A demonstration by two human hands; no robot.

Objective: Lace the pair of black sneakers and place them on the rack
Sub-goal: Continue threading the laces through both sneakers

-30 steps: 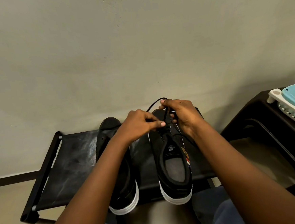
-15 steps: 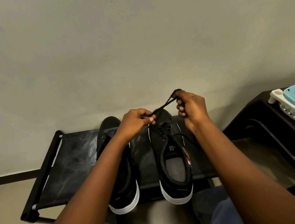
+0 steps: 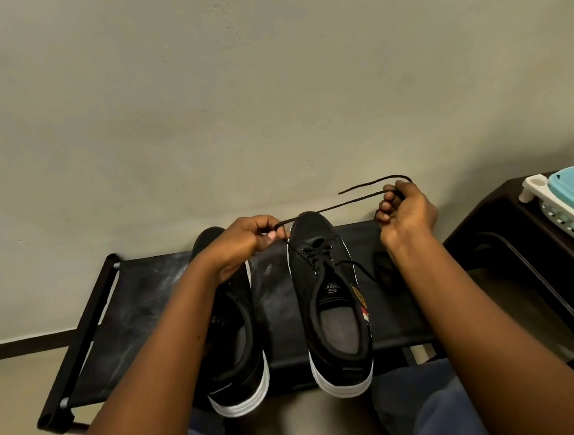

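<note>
Plain greyish wall [image 3: 269, 98] fills the upper half of the view, with a black fabric-topped rack [image 3: 142, 318] standing against its foot. Over the rack, the left hand [image 3: 243, 244] has thumb and forefinger pinched on a black lace [image 3: 333, 207] just beside the toe of the right-side sneaker [image 3: 330, 303]. From that pinch the lace runs taut and slightly upward to the right hand [image 3: 405, 211], whose fingers are curled round it; the free end loops above the knuckles and points back toward the left (its tip hangs in the air, touching nothing). Below the pinch a strand drops to the sneaker's upper eyelets, where the lacing already crosses several times, and another strand trails off the sneaker's right flank toward the right forearm. Both sneakers rest on the rack, toes to the wall, white-soled heels overhanging the near edge. The left-side sneaker [image 3: 234, 345] lies partly under the left forearm, so its lacing cannot be seen. At far right a dark cabinet [image 3: 507, 244] carries a pale blue and white plastic basket [image 3: 565, 198]. Blue trousers [image 3: 428, 412] show at the bottom edge.
</note>
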